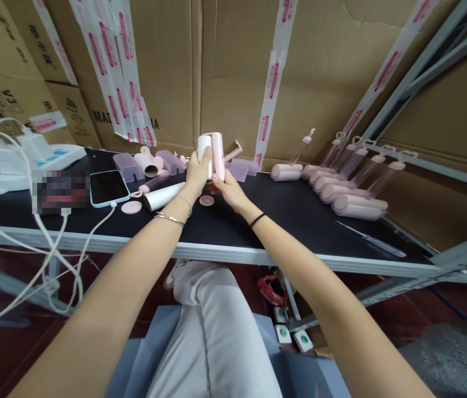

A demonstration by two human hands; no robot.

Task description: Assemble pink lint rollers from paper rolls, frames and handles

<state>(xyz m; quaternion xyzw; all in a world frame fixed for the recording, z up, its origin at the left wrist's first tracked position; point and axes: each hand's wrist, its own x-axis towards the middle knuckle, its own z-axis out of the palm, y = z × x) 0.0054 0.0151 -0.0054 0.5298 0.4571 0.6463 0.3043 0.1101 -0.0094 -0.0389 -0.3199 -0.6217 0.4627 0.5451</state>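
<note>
A pink roller is held upright above the black table, gripped at its white side by the left hand, fingers wrapped round, and pinched from below by the right hand. A pink disc lies just beneath, a phone further left, finished rollers lined up right.

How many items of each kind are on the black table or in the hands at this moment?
Lint roller held upright in both hands, left hand and right hand: 1
Finished pink lint rollers in the row at right: about 6
White paper rolls lying loose: 2
Round pink caps: 2
Phone on a cable: 1
Clear pen-like tool: 1
Total: about 13
</note>
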